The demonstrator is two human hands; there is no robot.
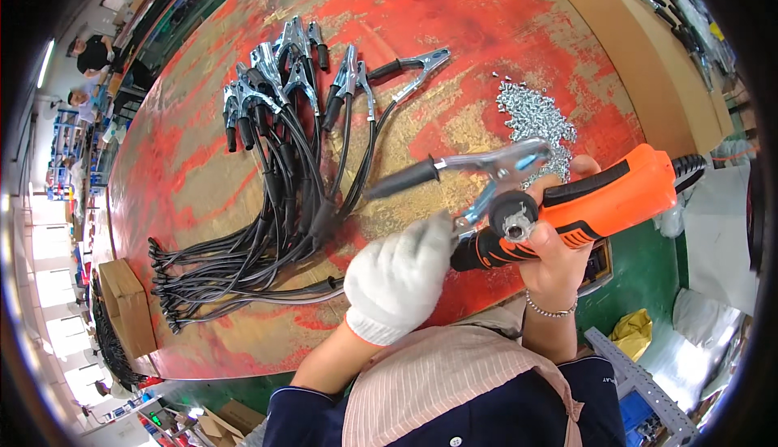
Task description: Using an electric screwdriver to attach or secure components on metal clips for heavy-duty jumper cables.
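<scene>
My left hand (399, 278), in a white knitted glove, is closed on the lower arm of a metal spring clamp (491, 162). The clamp's free handle has a black sleeve (403, 179) and points left; the clamp is slightly blurred. In my bare right hand (559, 265) is an orange and black power screwdriver (620, 192), its round black-and-metal front end close against the clamp. A black cord leaves its far end. Whatever the gloved fingertips pinch in detail is hidden. Just beyond the clamp lies a heap of small silvery screws (539, 119).
Many black cables (284, 204) with metal clamps (279, 74) lie bundled on the worn red table (194, 90). A cardboard sheet (624, 50) borders the right side. One cardboard box (127, 305) stands at the left edge. Two people (96, 54) are at the far left.
</scene>
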